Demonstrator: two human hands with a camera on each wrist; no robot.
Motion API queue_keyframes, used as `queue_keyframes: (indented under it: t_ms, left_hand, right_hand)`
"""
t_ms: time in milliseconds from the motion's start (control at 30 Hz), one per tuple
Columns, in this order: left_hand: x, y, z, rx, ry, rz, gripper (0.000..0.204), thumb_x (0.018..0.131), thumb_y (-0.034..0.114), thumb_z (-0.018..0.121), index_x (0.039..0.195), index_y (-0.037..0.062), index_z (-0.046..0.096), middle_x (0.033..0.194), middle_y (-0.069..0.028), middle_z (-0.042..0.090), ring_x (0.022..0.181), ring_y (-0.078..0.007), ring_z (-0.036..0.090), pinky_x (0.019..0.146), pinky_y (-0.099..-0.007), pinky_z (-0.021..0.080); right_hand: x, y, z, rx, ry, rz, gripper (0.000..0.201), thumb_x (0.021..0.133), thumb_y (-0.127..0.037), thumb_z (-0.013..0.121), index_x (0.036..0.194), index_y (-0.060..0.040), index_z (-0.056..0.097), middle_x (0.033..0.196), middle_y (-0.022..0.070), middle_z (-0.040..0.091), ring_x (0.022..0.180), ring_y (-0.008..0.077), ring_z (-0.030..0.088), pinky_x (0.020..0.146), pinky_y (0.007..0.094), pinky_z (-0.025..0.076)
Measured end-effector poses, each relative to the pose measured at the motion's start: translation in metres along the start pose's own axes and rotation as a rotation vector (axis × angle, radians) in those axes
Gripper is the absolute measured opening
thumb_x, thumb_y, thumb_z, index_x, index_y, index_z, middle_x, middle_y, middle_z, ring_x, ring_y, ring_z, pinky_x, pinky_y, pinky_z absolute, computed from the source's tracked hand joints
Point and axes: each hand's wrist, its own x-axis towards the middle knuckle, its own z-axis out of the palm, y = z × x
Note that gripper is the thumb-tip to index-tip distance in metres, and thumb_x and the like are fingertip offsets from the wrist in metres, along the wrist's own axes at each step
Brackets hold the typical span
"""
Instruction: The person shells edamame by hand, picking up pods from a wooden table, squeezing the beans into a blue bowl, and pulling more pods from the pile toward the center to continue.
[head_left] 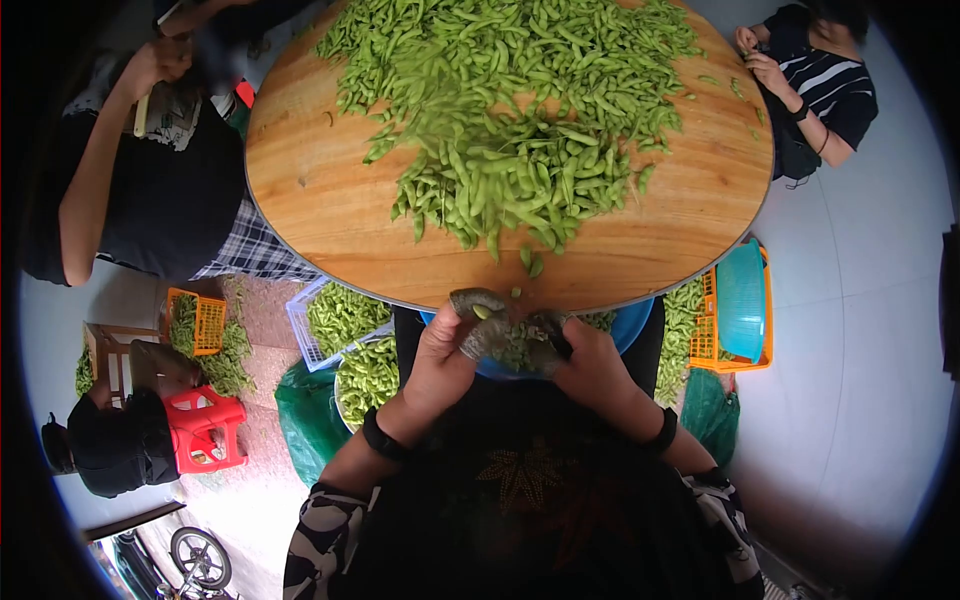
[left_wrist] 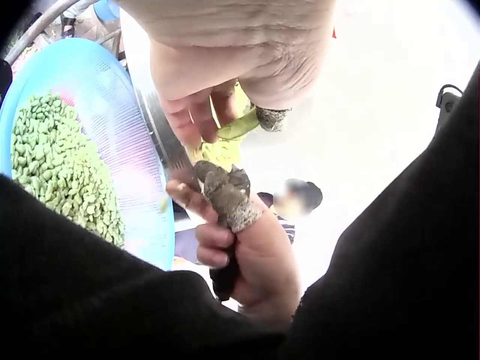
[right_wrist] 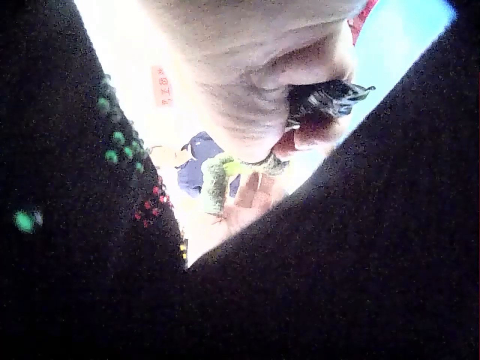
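Note:
My left hand [head_left: 440, 365] pinches a green pod [head_left: 482, 312] between its grey-covered thumb and fingers, just off the table's near edge; the pod [left_wrist: 238, 127] also shows in the left wrist view. Close by on the right, my right hand [head_left: 598, 365] has its fingers curled round a dark object [left_wrist: 225, 271], and its thumb wears a worn grey cover [left_wrist: 225, 196]. In the right wrist view a dark, shiny piece [right_wrist: 326, 101] lies by the right hand [right_wrist: 255, 67]. Below the hands, a blue basin [head_left: 632, 322] is partly hidden; the left wrist view shows shelled beans [left_wrist: 64, 169] in it.
A large heap of pods [head_left: 520, 110] covers much of the round wooden table [head_left: 330, 200]. Pods fill a lilac crate [head_left: 303, 325] at the left. An orange crate [head_left: 765, 335] with a teal basket [head_left: 740, 300] stands right. Several people sit around, one near a red stool [head_left: 208, 430].

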Motion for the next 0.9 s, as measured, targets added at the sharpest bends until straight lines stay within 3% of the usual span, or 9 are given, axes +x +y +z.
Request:
queue_keyframes:
  t_ms: [200,300,367,433,533,600,700,833,900]
  left_hand:
    - [0.003,0.003,-0.006,-0.013,0.031,-0.308,0.014,0.094,0.005,0.056,0.107,0.0055,0.061,0.09,-0.0025,0.062,0.068,-0.0077,0.056,0.06,-0.0226,0.046]
    - [0.003,0.003,-0.007,0.066,-0.014,-0.376,0.011,0.094,0.008,0.057,0.101,0.0046,0.064,0.086,-0.0026,0.062,0.066,-0.0073,0.054,0.06,-0.0234,0.046]
    - [0.002,0.006,-0.004,0.131,-0.039,-0.391,0.011,0.094,0.009,0.057,0.099,0.0039,0.066,0.085,-0.0028,0.063,0.067,-0.0083,0.055,0.062,-0.0244,0.046]
    - [0.002,0.005,0.001,0.424,-0.062,-0.218,0.012,0.092,0.007,0.059,0.1,0.0013,0.065,0.084,-0.0061,0.064,0.07,-0.0145,0.06,0.066,-0.0284,0.049]
    - [0.001,-0.003,0.002,0.534,-0.088,-0.085,0.016,0.087,0.007,0.064,0.102,0.0005,0.064,0.086,-0.012,0.064,0.077,-0.0249,0.065,0.069,-0.0328,0.051]
    - [0.002,-0.002,0.003,0.609,-0.084,-0.04,0.017,0.084,0.005,0.065,0.1,0.0003,0.064,0.086,-0.0142,0.064,0.078,-0.0285,0.065,0.068,-0.0341,0.051]
    - [0.003,0.004,0.007,0.849,-0.075,0.123,0.017,0.078,0.002,0.067,0.095,-0.0011,0.063,0.087,-0.0169,0.063,0.078,-0.0335,0.064,0.066,-0.0365,0.052]
    - [0.003,0.002,0.005,1.193,-0.132,0.362,0.017,0.073,0.002,0.067,0.088,-0.0038,0.06,0.087,-0.0184,0.061,0.074,-0.0369,0.063,0.062,-0.0401,0.053]
    - [0.007,-0.001,0.0,1.176,-0.145,0.378,0.017,0.075,0.003,0.067,0.088,-0.0038,0.059,0.088,-0.0186,0.061,0.074,-0.0374,0.063,0.062,-0.0404,0.053]
  right_hand:
    - [0.0,0.001,-0.008,0.148,0.17,-0.224,0.033,0.084,-0.008,0.063,0.115,0.0,0.056,0.087,0.0129,0.066,0.079,0.0256,0.067,0.071,0.0334,0.05]
    - [0.001,-0.013,-0.019,0.281,0.032,-0.121,0.035,0.087,-0.006,0.059,0.121,-0.0004,0.054,0.083,0.0091,0.065,0.073,0.0166,0.064,0.067,0.0292,0.05]
    - [0.002,-0.01,-0.019,0.303,0.016,-0.176,0.036,0.088,-0.006,0.057,0.123,-0.0008,0.053,0.081,0.0075,0.064,0.07,0.0133,0.062,0.065,0.0275,0.049]
    - [0.003,-0.009,-0.018,0.326,-0.004,-0.232,0.037,0.089,-0.005,0.056,0.126,-0.0013,0.052,0.08,0.0058,0.063,0.066,0.0101,0.059,0.063,0.0257,0.049]
    - [0.004,-0.011,-0.018,0.31,-0.046,-0.217,0.032,0.089,-0.005,0.055,0.121,-0.0009,0.054,0.078,0.0055,0.064,0.065,0.0109,0.06,0.06,0.0266,0.049]
    - [0.004,-0.012,-0.022,0.274,-0.166,-0.078,0.031,0.086,-0.01,0.059,0.115,-0.0017,0.055,0.09,0.0225,0.063,0.084,0.0406,0.063,0.072,0.0395,0.051]
    - [0.005,-0.012,-0.019,0.27,-0.141,-0.056,0.029,0.085,-0.01,0.059,0.113,-0.0013,0.055,0.09,0.0239,0.062,0.085,0.0428,0.062,0.071,0.0406,0.051]
    - [0.011,-0.004,-0.011,0.259,-0.148,-0.107,0.028,0.087,-0.008,0.057,0.114,-0.0023,0.055,0.088,0.0171,0.065,0.079,0.0346,0.066,0.069,0.0376,0.05]
    - [0.017,-0.005,-0.008,0.64,-0.251,0.048,0.029,0.089,-0.006,0.053,0.118,-0.0035,0.056,0.086,0.006,0.065,0.074,0.02,0.063,0.067,0.0332,0.05]
